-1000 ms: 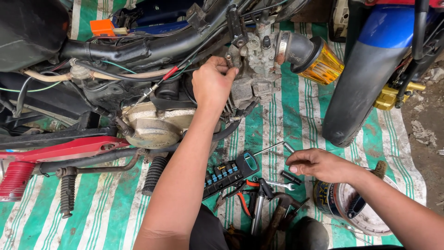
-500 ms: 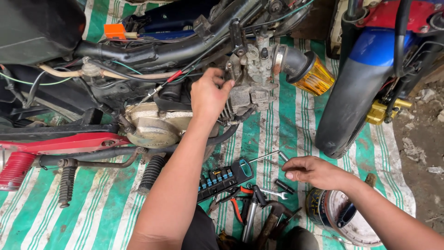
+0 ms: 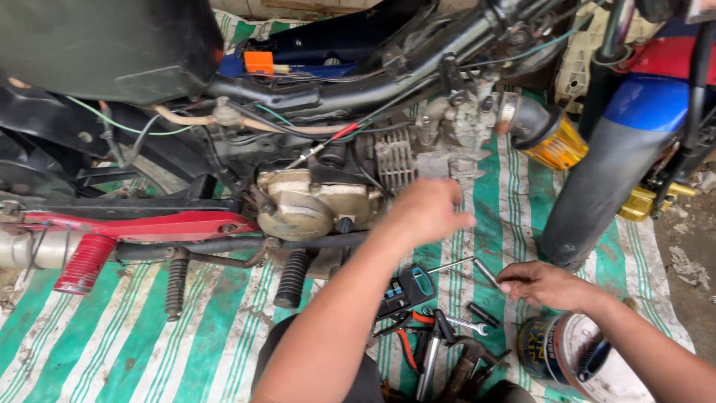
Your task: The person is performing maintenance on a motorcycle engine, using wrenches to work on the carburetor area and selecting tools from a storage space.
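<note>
A motorcycle lies stripped on a green and white striped mat (image 3: 186, 336), with its engine (image 3: 321, 201) and finned cylinder (image 3: 395, 160) exposed. My left hand (image 3: 429, 213) hovers just in front of the cylinder and carburettor (image 3: 462, 134). It is blurred, its fingers are loosely curled, and I see nothing in it. My right hand (image 3: 548, 285) rests low on the mat, its fingertips pinched on the end of a thin bent metal socket wrench (image 3: 477, 266).
Loose tools lie by my knees: a dark bit holder (image 3: 406, 291), orange-handled pliers (image 3: 410, 336), a small spanner (image 3: 470, 325). A round tin (image 3: 548, 351) sits under my right wrist. A second bike's grey mudguard and blue body (image 3: 597, 179) stand at right.
My left hand has come off the engine and drawn back toward me. The right hand has stayed by the wrench. My head has shifted, so the whole scene sits lower and further right.
</note>
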